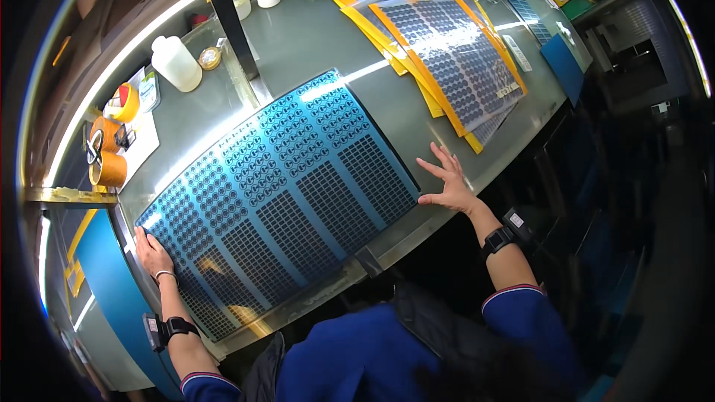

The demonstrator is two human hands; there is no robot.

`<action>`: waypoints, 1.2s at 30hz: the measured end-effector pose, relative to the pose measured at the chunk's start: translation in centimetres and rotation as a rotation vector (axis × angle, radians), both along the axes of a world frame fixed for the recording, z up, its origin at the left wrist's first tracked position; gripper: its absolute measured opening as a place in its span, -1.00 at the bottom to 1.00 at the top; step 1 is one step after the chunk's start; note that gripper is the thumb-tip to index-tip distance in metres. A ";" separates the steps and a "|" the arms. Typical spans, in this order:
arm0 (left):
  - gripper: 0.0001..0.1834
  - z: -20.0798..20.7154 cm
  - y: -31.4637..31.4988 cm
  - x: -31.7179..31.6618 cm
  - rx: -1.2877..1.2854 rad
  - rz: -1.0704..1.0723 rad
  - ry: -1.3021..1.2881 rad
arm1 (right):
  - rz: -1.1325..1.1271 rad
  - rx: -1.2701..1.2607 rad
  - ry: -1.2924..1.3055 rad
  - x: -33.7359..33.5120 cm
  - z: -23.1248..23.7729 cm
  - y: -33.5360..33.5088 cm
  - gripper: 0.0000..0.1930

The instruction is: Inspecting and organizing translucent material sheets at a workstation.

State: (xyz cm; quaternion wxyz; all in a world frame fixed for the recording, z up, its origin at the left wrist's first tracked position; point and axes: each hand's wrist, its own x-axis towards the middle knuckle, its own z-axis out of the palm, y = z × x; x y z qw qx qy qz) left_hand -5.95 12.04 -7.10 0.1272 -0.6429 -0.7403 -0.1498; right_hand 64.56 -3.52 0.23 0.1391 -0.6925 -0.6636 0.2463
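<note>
A large blue panel (pixel 294 192) with rows of small dark round and grid patterns lies flat on the glass-like worktable before me. My left hand (pixel 153 254) is at its left edge, with the fingers stretched along the edge and lying flat. Beside the right corner is my right hand (pixel 449 184), its fingers spread wide and nothing in them. The right thumb comes close to that corner; whether it touches I cannot tell.
Transparent patterned films with orange borders (pixel 454 52) are stacked at the back right. A white bottle (pixel 176 64), tape rolls (pixel 110 169) and a dark upright post (pixel 227 18) stand at the back left. Blue panels lie at the left (pixel 112 275) and far right (pixel 560 67).
</note>
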 end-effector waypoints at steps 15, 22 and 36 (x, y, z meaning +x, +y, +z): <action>-0.44 1.6 -0.4 1.7 -0.137 0.055 0.074 | 0.183 -0.036 -0.311 -6.8 2.7 5.5 0.04; -0.23 2.8 -0.5 2.6 -0.375 0.167 0.039 | 0.324 0.296 -0.372 -12.2 -0.7 18.4 -0.33; -0.32 5.5 -16.2 6.2 -0.033 0.065 -0.260 | 0.015 0.448 -0.333 -11.6 0.4 11.5 -0.44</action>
